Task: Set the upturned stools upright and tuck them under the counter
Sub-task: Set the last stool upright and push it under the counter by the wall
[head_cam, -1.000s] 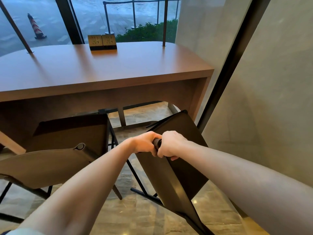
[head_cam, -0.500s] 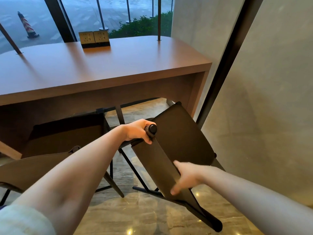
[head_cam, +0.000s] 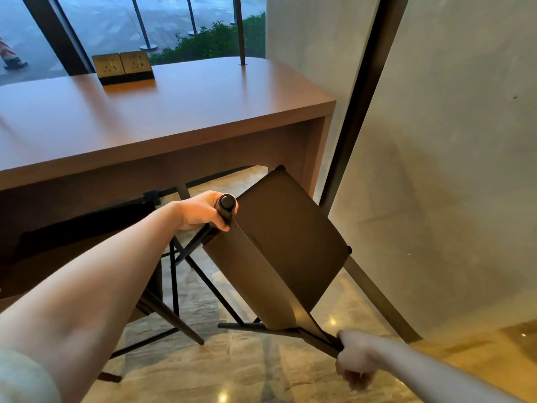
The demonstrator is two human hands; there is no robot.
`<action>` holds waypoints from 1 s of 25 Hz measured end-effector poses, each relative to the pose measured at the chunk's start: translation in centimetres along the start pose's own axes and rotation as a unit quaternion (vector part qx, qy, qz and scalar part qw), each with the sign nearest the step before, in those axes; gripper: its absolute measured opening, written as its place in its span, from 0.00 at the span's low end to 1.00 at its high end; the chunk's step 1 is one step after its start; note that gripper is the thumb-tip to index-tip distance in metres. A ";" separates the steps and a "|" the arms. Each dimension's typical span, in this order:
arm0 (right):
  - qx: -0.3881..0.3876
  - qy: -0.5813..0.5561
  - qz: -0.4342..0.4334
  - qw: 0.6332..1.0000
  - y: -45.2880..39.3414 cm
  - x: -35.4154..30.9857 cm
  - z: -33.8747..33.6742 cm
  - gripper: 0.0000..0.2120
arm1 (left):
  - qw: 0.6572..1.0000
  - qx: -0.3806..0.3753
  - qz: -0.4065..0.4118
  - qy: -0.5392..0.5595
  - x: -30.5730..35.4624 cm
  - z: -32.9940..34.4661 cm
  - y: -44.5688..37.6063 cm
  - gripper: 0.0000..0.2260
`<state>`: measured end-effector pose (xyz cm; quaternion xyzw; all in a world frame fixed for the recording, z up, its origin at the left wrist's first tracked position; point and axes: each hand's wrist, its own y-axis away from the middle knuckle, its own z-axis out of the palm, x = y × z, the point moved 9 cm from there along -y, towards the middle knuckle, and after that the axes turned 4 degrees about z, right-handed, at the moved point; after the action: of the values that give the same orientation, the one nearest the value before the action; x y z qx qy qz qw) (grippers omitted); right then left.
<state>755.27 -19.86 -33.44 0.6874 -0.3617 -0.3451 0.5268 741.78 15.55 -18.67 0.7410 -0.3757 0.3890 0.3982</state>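
Head view, nearest first, with the tilted stool [head_cam: 279, 251] as the landmark: at its lowest, nearest end the right hand [head_cam: 356, 359] has its grip clamped round a dark metal frame bar of the stool, fingers curled under it, just above the marble floor [head_cam: 232, 370]; the stool leans steeply, its brown seat panel slanting up and away from that hand, its black legs [head_cam: 209, 283] crossing beneath it on the left; it is neither upright nor under the table. At the stool's upper left corner the left hand [head_cam: 200, 212] has its grip closed round the round-capped end of a dark bar [head_cam: 226, 203], thumb side toward the camera, the bare forearm running back to the lower left corner where a pale sleeve [head_cam: 23, 379] shows. Left of the stool and partly hidden behind that forearm stands a second stool [head_cam: 87, 228], dark, sitting beneath the table edge; how it is oriented I cannot tell. Beyond the stool's top edge rises the wooden table [head_cam: 174, 112], its right end panel just behind the stool's far corner; on the table, far to the upper left of the stool, sits a pair of socket blocks [head_cam: 123, 68]. Right of the stool a pale wall [head_cam: 450, 170] with a dark vertical strip [head_cam: 357, 97]; beyond the table a window with shrubs [head_cam: 215, 39] outside.
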 end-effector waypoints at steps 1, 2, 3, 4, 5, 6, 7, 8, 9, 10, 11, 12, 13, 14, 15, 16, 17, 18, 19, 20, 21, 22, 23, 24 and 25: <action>0.000 0.005 -0.008 1.000 0.1 -0.2 -0.4 0.21 | 1.000 0.006 0.001 -0.002 0.1 -0.2 -0.1 0.13; -0.001 0.008 -0.017 1.000 0.4 -0.5 -1.0 0.22 | 1.000 0.015 0.002 -0.004 0.2 -0.5 -0.2 0.14; -0.003 0.006 -0.023 1.000 0.7 -0.7 -1.6 0.23 | 1.000 0.028 -0.001 -0.005 0.2 -0.8 -0.4 0.14; -0.004 0.006 -0.026 1.000 1.0 -0.8 -2.3 0.25 | 0.999 0.044 -0.006 -0.004 0.1 -1.1 -0.5 0.15; -0.002 0.010 -0.029 1.000 1.2 -1.0 -3.0 0.27 | 0.998 0.059 -0.012 0.001 0.2 -1.3 -0.8 0.17; 0.006 0.018 -0.030 0.999 1.5 -1.2 -3.7 0.27 | 0.997 0.072 -0.017 0.010 0.3 -1.5 -1.0 0.18; 0.019 0.022 -0.032 0.999 1.6 -1.4 -4.3 0.28 | 0.996 0.083 -0.019 0.020 0.4 -1.8 -1.2 0.18; 0.030 0.021 -0.036 0.999 1.6 -1.6 -5.0 0.28 | 0.995 0.095 -0.019 0.031 0.4 -2.2 -1.5 0.19; 0.036 0.018 -0.041 0.998 1.5 -1.7 -5.6 0.29 | 0.994 0.105 -0.017 0.041 0.4 -2.5 -1.7 0.20; 0.036 0.017 -0.044 0.998 1.4 -1.8 -6.1 0.30 | 0.993 0.111 -0.015 0.047 0.3 -2.9 -1.9 0.20; 0.033 0.018 -0.043 0.998 1.2 -1.9 -6.7 0.30 | 0.992 0.114 -0.015 0.049 0.2 -3.1 -2.1 0.20; 0.027 0.023 -0.039 0.999 1.0 -1.9 -7.1 0.29 | 0.992 0.116 -0.017 0.050 0.1 -3.4 -2.3 0.20; 0.020 0.031 -0.035 0.999 0.9 -2.0 -7.5 0.29 | 0.991 0.119 -0.019 0.050 0.0 -3.7 -2.4 0.20; 0.016 0.039 -0.034 0.999 0.8 -2.1 -7.9 0.27 | 0.991 0.122 -0.021 0.051 0.0 -3.9 -2.6 0.19; 0.014 0.047 -0.036 0.998 0.6 -2.3 -8.4 0.25 | 0.990 0.127 -0.022 0.053 -0.1 -4.1 -2.8 0.19; 0.014 0.053 -0.040 0.998 0.5 -2.4 -9.0 0.23 | 0.989 0.132 -0.023 0.056 0.0 -4.3 -2.9 0.19; 0.013 0.058 -0.040 0.997 0.4 -2.5 -9.5 0.22 | 0.989 0.136 -0.024 0.058 -0.1 -4.5 -2.9 0.18; 0.014 0.062 -0.037 0.997 0.4 -2.5 -10.1 0.21 | 0.988 0.139 -0.025 0.060 0.0 -4.6 -2.9 0.18; 0.017 0.067 -0.033 0.997 0.4 -2.5 -10.8 0.22 | 0.988 0.140 -0.027 0.061 0.0 -4.6 -2.9 0.18; 0.020 0.073 -0.028 0.997 0.5 -2.4 -11.5 0.22 | 0.988 0.141 -0.030 0.063 0.0 -4.6 -2.8 0.17; 0.022 0.078 -0.026 0.996 0.5 -2.3 -12.1 0.22 | 0.988 0.140 -0.033 0.064 0.0 -4.5 -2.7 0.17; 0.022 0.086 -0.023 0.996 0.7 -2.2 -12.7 0.22 | 0.987 0.140 -0.036 0.067 0.0 -4.3 -2.5 0.17; 0.022 0.096 -0.021 0.995 0.8 -2.1 -13.2 0.21 | 0.986 0.142 -0.039 0.074 -0.1 -4.1 -2.3 0.17; 0.024 0.107 -0.019 0.994 1.0 -2.0 -13.7 0.21 | 0.985 0.143 -0.042 0.085 -0.2 -3.9 -2.1 0.17; 0.026 0.117 -0.018 0.993 1.2 -2.1 -14.1 0.20 | 0.984 0.146 -0.046 0.096 -0.5 -3.7 -1.8 0.17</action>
<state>766.18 -11.60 -29.17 0.7433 -0.2935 -0.2620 0.5411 742.13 19.66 -18.20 0.7669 -0.2403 0.4903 0.3372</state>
